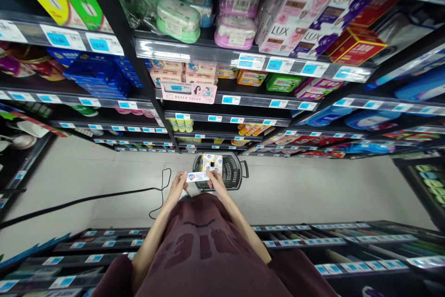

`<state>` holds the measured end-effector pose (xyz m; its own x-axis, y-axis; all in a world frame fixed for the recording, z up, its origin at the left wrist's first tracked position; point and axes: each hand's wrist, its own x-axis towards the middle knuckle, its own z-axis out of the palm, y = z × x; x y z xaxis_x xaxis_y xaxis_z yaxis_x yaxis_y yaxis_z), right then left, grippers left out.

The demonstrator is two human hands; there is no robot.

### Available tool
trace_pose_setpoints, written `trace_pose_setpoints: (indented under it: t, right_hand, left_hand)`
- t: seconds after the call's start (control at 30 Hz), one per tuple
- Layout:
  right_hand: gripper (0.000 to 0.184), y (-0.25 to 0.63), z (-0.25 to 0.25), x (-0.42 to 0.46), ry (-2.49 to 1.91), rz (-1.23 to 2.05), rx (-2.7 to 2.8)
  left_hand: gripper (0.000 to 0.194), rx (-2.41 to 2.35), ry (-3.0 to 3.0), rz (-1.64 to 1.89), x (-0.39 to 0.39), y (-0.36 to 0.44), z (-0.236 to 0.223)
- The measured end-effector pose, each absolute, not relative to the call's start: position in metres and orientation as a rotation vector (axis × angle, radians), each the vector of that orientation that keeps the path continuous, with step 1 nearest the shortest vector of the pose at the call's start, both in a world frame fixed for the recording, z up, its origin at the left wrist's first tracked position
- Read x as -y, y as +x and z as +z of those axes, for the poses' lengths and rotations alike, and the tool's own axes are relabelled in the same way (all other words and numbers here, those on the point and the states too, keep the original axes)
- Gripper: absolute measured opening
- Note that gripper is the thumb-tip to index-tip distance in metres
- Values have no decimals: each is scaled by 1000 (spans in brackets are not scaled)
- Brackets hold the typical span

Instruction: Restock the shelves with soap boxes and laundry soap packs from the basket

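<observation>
Between my two hands is a long white soap box [197, 176] with a coloured print, held level in front of my body. My left hand [178, 185] closes on its left end, and my right hand [215, 181] grips the right end. Just beyond and below them, a dark grey shopping basket [232, 172] rests on the floor. Several white and yellow boxes [218, 160] lie in its left part, looking much like the one I hold. The near edge of the basket is partly covered by my hands.
Shelves [222, 98] of packaged soap rise in front, with LUX boxes [285, 37] and soap dishes [178, 18] higher up. Another shelf row [295, 243] stands behind me. A black cable [114, 194] runs along the left side near the floor [295, 190].
</observation>
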<state>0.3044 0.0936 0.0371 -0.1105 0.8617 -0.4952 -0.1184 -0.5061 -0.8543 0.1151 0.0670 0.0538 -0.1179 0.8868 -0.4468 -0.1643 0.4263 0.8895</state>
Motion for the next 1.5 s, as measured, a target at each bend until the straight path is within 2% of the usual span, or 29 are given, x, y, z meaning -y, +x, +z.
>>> trace_pose_setpoints:
  t: [0.63,1.07,1.2,1.5]
  right_hand:
    - [62,305,37,-95,-1484,1773,828]
    - [51,304,37,-91,-1410,1736,887]
    - [46,306,37,-91,-1320,1776,923]
    - [59,311,22,-97,-1186,1850,1032]
  left_hand:
    - [47,-1412,716,994,-66,115,52]
    - [47,-1394,667,1008,-67,115,57]
    - [59,-1399,637,1027,-67,110,49]
    - [67,-1330,732,1080,-70,96,44]
